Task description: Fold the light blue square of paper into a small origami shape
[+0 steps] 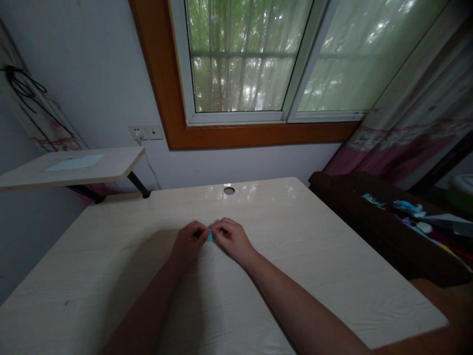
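Observation:
Both my hands rest together near the middle of a pale wooden desk [314, 256]. My left hand [189, 241] and my right hand [231, 239] have their fingers curled and pinched on a tiny blue piece [210, 236], which looks like folded paper. Only a small blue corner shows between the fingertips; the remainder is hidden by my fingers.
A round cable hole [229, 190] lies at the desk's far edge. A raised side shelf [74, 167] with a white sheet stands at the left. A dark wooden bed frame [388, 222] with cluttered items borders the right. A window and wall sockets [146, 132] are behind.

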Motion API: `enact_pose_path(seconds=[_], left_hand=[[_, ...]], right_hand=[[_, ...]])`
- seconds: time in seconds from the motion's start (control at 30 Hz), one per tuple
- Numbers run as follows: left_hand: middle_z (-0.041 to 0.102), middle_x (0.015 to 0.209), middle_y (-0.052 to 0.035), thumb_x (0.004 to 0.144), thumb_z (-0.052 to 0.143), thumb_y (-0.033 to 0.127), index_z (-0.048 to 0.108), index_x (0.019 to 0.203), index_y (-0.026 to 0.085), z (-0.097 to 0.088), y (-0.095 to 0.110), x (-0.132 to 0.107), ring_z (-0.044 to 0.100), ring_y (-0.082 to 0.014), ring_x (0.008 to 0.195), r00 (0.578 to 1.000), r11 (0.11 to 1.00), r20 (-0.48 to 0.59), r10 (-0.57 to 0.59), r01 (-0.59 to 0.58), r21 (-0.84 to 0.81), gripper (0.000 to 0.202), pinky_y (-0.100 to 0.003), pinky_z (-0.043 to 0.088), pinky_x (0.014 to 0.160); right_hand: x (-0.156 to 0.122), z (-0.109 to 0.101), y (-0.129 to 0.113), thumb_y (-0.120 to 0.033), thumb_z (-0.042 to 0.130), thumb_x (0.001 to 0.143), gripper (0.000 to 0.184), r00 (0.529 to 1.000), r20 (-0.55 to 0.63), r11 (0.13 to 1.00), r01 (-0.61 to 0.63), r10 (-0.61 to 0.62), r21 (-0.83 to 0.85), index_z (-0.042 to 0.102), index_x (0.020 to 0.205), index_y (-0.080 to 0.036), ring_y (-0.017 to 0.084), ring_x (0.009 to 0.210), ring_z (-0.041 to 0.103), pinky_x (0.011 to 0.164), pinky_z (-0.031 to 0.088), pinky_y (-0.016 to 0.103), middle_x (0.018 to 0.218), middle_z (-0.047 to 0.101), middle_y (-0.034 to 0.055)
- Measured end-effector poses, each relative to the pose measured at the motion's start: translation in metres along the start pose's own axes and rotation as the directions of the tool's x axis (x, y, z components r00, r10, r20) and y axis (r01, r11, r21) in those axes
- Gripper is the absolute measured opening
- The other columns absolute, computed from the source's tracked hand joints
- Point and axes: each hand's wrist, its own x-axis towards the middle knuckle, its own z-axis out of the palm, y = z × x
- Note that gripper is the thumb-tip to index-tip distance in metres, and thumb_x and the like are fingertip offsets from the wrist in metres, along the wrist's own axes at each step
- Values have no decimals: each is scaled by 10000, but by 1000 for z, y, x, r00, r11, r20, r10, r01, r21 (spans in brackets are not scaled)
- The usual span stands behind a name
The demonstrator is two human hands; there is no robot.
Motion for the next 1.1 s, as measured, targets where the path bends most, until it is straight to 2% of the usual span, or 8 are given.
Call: enact_pose_path(seconds=[0.2, 0.57, 0.7, 0.8, 0.97, 1.1], left_hand=[[602, 735, -7, 850, 552, 275, 630, 740, 174, -2, 2, -1, 559, -138, 697, 1000, 1000, -9, -13, 13, -13, 168, -236, 420, 657], [634, 746, -12, 861, 541, 325, 644, 738, 178, -2, -4, 2, 582, -150, 713, 993, 995, -82, -81, 75, -69, 218, -244, 440, 662], [654, 805, -20, 850, 575, 351, 666, 829, 180, 0, -5, 1, 606, -155, 747, 996, 991, -34, -79, 74, -114, 194, -242, 460, 676], [640, 774, -14, 844, 596, 354, 662, 816, 178, 1, -4, 1, 595, -148, 720, 998, 995, 12, -54, 55, -81, 191, -242, 453, 674], [624, 745, -14, 863, 567, 331, 654, 767, 170, -1, -1, 0, 576, -145, 707, 999, 999, 16, -33, 34, -41, 206, -240, 431, 657], [618, 739, -11, 856, 572, 320, 651, 752, 169, -3, 1, 0, 570, -144, 704, 999, 998, 5, -41, 41, -50, 199, -240, 425, 655]], right_hand=[[-1, 0, -3, -205, 594, 863, 100, 1000, -17, 1000, -12, 12, 1, 684, 819, -208, 160, 733, 568, 676, 424, 265, 764, 623, 24], [0, 0, 0, -171, 598, 850, 97, 995, -93, 1000, -28, 29, 10, 673, 790, -190, 146, 705, 563, 648, 414, 248, 740, 611, 14], [0, 0, 0, -172, 596, 856, 102, 997, -73, 1000, -14, 14, 6, 677, 798, -196, 146, 706, 563, 651, 417, 250, 740, 610, 13], [-1, 0, -1, -173, 596, 855, 101, 998, -63, 1000, 1, -1, 2, 680, 805, -200, 146, 707, 559, 654, 417, 250, 740, 607, 13], [-2, 3, -1, -136, 617, 805, 85, 999, -41, 1000, 26, -27, -15, 673, 794, -199, 146, 710, 556, 655, 416, 249, 739, 610, 10], [-1, 3, -1, -126, 613, 784, 95, 997, -80, 1000, -4, 3, -16, 673, 767, -197, 145, 693, 553, 644, 414, 248, 721, 607, 6]])
